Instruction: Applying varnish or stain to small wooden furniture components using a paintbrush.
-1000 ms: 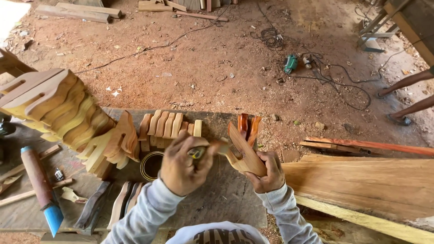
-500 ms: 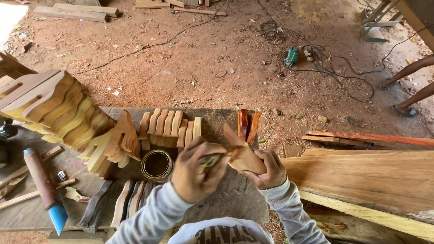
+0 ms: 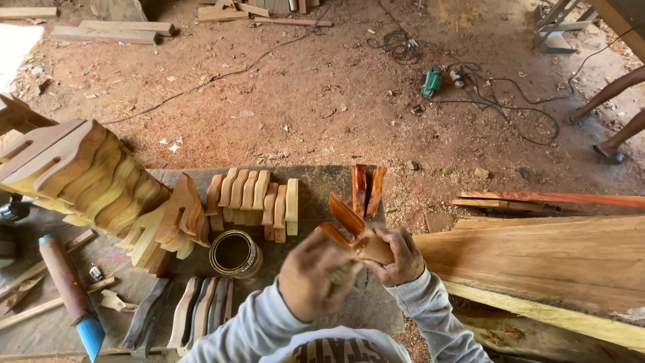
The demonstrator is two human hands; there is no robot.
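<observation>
A dirt-floored workshop, a worn workbench (image 3: pixel 316 181) in front. Near its right edge the right hand (image 3: pixel 402 255) grips a glossy forked wooden piece (image 3: pixel 356 232); the left hand (image 3: pixel 316 279), blurred, is closed on something small against it, what exactly I cannot tell. Since a second ago the left hand has slid lower along the piece. An open tin (image 3: pixel 235 253) stands just left, unfinished wooden pieces (image 3: pixel 255 196) behind, two varnished ones (image 3: pixel 367 189) at the far edge.

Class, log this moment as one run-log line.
left hand: blurred, at wooden piece | right hand: grips glossy wooden piece | open tin can: on workbench
</observation>
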